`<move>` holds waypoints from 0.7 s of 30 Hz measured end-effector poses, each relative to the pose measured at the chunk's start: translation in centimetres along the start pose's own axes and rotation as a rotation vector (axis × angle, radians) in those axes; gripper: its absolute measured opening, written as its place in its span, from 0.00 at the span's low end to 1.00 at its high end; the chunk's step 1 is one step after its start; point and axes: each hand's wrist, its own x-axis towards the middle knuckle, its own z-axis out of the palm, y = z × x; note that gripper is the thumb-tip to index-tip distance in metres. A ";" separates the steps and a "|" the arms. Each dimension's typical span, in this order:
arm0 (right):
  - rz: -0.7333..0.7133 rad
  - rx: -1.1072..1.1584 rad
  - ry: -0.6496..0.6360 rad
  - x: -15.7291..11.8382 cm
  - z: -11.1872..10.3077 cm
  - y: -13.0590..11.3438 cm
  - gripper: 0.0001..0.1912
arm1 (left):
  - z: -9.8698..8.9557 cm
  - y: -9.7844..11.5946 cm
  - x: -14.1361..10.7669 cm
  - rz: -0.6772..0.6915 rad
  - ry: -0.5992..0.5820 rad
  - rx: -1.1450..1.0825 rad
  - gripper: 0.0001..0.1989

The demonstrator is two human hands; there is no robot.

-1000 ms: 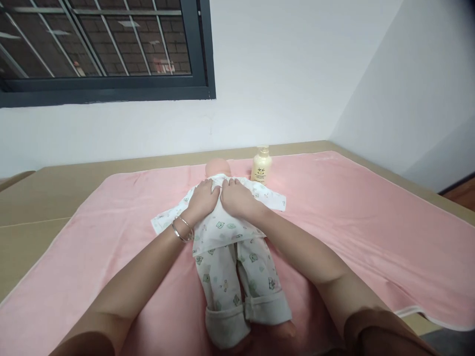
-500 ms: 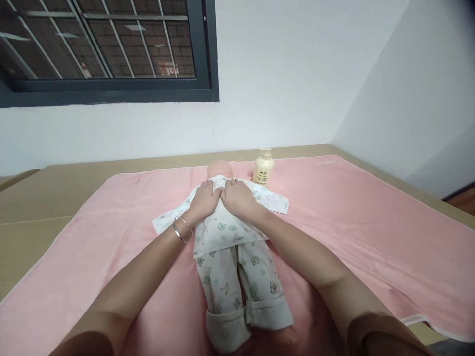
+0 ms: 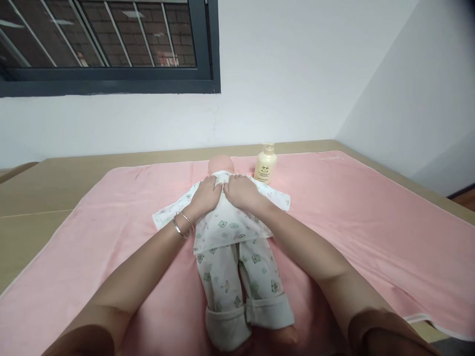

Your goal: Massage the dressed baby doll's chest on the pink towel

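A baby doll in white pyjamas lies stretched out, its bald head at the far end; its face does not show. The printed top has its sleeves spread to both sides, and the trousers have thick turned-up cuffs. My left hand rests flat on the left of the doll's upper body, fingers pointing away from me. On the other side my right hand lies flat too, its thumb close to the left one. Both hands are open, pressing on the cloth without gripping it.
Beyond the doll's right shoulder stands a cream pump bottle. A pink blanket covers much of the tan padded surface. Behind are a white wall and a dark-framed barred window.
The view has tipped down slightly, so everything sits a little higher. My thumbs have drawn slightly apart, while both hands stay on the doll's upper body.
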 end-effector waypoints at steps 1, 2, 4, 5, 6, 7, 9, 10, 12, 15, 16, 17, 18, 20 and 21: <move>-0.002 -0.008 -0.014 -0.5 -0.3 -0.4 0.20 | -0.2 -0.3 0.2 -0.008 -0.012 -0.021 0.19; -0.004 -0.009 -0.032 -0.9 -0.6 -0.7 0.18 | -0.2 -0.4 0.4 -0.013 -0.023 -0.032 0.18; -0.006 0.001 -0.071 -1.0 -1.1 -0.7 0.18 | -0.2 -0.4 0.3 -0.006 -0.011 -0.008 0.18; -0.005 0.016 -0.080 -0.8 -1.1 -0.4 0.19 | 0.0 -0.3 0.1 0.005 0.011 0.024 0.19; 0.001 0.032 -0.076 -0.3 -0.9 -0.1 0.20 | 0.1 0.0 -0.2 0.017 0.036 0.061 0.19; 0.006 0.050 -0.061 0.2 -0.6 0.4 0.22 | 0.3 0.2 -0.4 0.028 0.057 0.096 0.19; 0.011 0.089 -0.016 1.3 0.3 1.2 0.24 | 0.4 0.8 -0.9 0.048 0.070 0.138 0.18; 0.013 0.104 0.005 1.6 0.7 1.4 0.25 | 0.4 1.0 -1.0 0.056 0.063 0.142 0.17; 0.018 0.101 0.035 1.8 1.3 1.4 0.25 | 0.3 1.1 -1.0 0.057 0.043 0.120 0.16; 0.023 0.021 0.059 0.6 1.0 0.3 0.24 | 0.1 0.6 -0.4 0.017 0.010 0.059 0.16; 0.012 -0.014 0.049 0.1 0.7 -0.2 0.24 | 0.1 0.3 -0.1 0.007 0.005 0.049 0.15; -0.005 -0.040 0.025 -0.4 0.3 -0.6 0.22 | 0.2 0.0 0.2 0.005 0.007 0.050 0.15; -0.024 -0.054 -0.009 -0.7 -0.1 -0.9 0.21 | 0.4 -0.2 0.4 0.008 0.015 0.060 0.15; -0.051 -0.041 -0.060 -0.8 -0.4 -0.9 0.19 | 0.8 -0.5 0.6 0.018 0.046 0.082 0.16; -0.051 -0.024 -0.054 -0.5 -0.3 -0.7 0.20 | 1.0 -0.6 0.6 0.020 0.065 0.087 0.16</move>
